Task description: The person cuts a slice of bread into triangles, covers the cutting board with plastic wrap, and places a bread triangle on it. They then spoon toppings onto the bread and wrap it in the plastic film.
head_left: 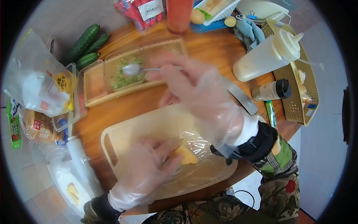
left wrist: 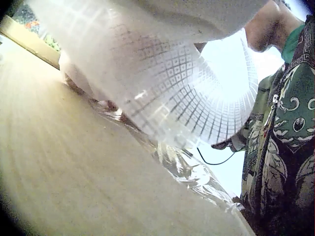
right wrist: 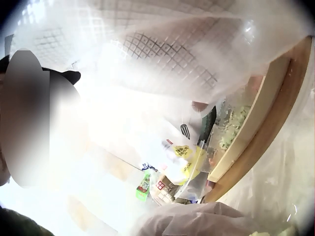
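Both hands wear clear plastic gloves. My right hand (head_left: 209,97) holds a metal spoon (head_left: 132,69), its bowl over the chopped green vegetable (head_left: 126,79) in the wooden-framed tray (head_left: 136,89). Low over the cutting board (head_left: 106,147), my left hand (head_left: 143,168) pinches a yellow, bread-like piece (head_left: 185,154) between thumb and fingers. Clear plastic wrap (head_left: 212,164) lies beneath that piece on the board. In the left wrist view the glove (left wrist: 123,69) hides the fingertips and the yellow piece. The right wrist view shows mostly glove (right wrist: 162,54), with the spoon hidden.
Cucumbers (head_left: 84,44) and bagged bread (head_left: 41,125) lie on the left. Behind the tray stand a red bottle (head_left: 179,16) and a packet of red-wrapped sticks (head_left: 136,13). A squeeze bottle (head_left: 261,56), seasoning jar (head_left: 266,90) and basket (head_left: 311,100) are at right.
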Motion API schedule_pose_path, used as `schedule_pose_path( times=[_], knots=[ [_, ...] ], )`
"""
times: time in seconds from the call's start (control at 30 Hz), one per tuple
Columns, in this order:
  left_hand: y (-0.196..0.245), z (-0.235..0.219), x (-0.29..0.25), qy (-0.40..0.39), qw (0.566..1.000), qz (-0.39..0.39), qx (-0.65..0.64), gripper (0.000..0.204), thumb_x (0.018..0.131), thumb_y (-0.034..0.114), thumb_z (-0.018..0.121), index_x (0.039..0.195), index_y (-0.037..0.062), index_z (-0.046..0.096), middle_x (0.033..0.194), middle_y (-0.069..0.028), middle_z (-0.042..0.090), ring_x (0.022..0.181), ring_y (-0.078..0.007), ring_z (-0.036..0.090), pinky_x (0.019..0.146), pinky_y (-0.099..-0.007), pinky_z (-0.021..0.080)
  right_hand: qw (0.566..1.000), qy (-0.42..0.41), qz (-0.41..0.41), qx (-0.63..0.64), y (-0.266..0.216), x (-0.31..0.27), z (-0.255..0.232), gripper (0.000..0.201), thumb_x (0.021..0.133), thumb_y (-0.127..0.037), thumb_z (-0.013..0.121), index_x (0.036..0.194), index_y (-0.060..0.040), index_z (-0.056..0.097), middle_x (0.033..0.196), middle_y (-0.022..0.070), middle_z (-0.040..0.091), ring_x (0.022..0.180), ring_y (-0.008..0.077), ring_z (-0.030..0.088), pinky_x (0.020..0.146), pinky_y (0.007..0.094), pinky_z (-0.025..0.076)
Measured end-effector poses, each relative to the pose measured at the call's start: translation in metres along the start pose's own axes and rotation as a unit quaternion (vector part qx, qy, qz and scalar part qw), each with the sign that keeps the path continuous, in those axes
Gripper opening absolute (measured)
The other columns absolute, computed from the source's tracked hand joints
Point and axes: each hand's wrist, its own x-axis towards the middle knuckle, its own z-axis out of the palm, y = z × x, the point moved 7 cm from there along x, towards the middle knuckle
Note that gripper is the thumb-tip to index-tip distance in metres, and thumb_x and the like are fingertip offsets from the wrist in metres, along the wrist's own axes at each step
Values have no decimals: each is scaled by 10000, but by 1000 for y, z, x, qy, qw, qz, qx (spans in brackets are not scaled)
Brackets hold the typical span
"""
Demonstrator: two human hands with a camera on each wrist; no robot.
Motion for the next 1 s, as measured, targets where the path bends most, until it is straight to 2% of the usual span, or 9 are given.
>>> schedule_pose_path(
  times=[0.2,0.33,0.4,0.53,0.6,0.8,0.83,0.9,1.0],
  knots=[
    [-1,0,-1,24,999,35,10,314,780,228,813,1033,54,745,933,-185,675,888,-364,634,756,-437,525,995,-13,38,-91,10,9,8,353,1022,-225,558,1292,-2,602,1082,95,734,648,110,651,613,234,515],
    [1,-1,-1,35,998,53,10,320,782,230,813,1043,58,744,932,-185,675,884,-362,631,752,-437,524,996,21,37,-72,12,2,-1,348,1027,-231,554,1290,-9,609,1109,93,734,665,105,659,622,226,513],
    [0,0,0,32,998,47,-1,317,785,233,812,1044,62,746,929,-181,672,878,-362,626,746,-437,523,995,51,-38,-73,6,1,-9,315,997,-189,552,1200,34,644,970,171,750,636,216,738,570,282,557],
    [1,-1,0,34,998,45,6,315,791,240,807,1045,64,748,922,-178,668,876,-363,623,744,-438,522,996,49,-34,-70,1,-4,-14,317,993,-184,565,1194,50,639,997,172,755,634,201,733,576,268,556],
    [2,-1,0,31,999,41,10,316,794,246,805,1044,61,749,921,-175,665,878,-361,622,738,-439,520,997,69,-32,-28,-3,-7,-16,309,991,-175,572,1188,54,638,994,160,756,633,190,726,583,260,555],
    [5,-2,1,29,999,30,11,308,794,250,805,1023,52,752,914,-166,674,856,-360,630,732,-438,518,996,48,-58,36,-9,-2,-4,292,987,-165,577,1172,51,646,950,140,746,658,197,731,582,264,559],
    [4,-2,1,29,999,31,12,308,794,250,805,1023,52,752,914,-166,674,856,-360,630,732,-438,518,996,49,-59,36,-4,1,-5,292,987,-165,577,1172,51,646,950,140,746,658,197,731,582,264,559],
    [3,-1,0,41,998,39,13,305,788,252,810,1004,45,753,902,-167,677,839,-360,633,729,-438,518,995,11,-42,-89,10,9,1,273,981,-156,576,1155,37,662,911,136,736,670,207,739,576,271,564],
    [1,0,1,33,999,38,10,312,789,248,812,1014,41,757,921,-175,670,855,-353,629,728,-430,516,997,39,-57,-45,5,7,0,266,975,-151,573,1150,25,670,891,134,728,670,216,745,574,281,570]
  ],
)
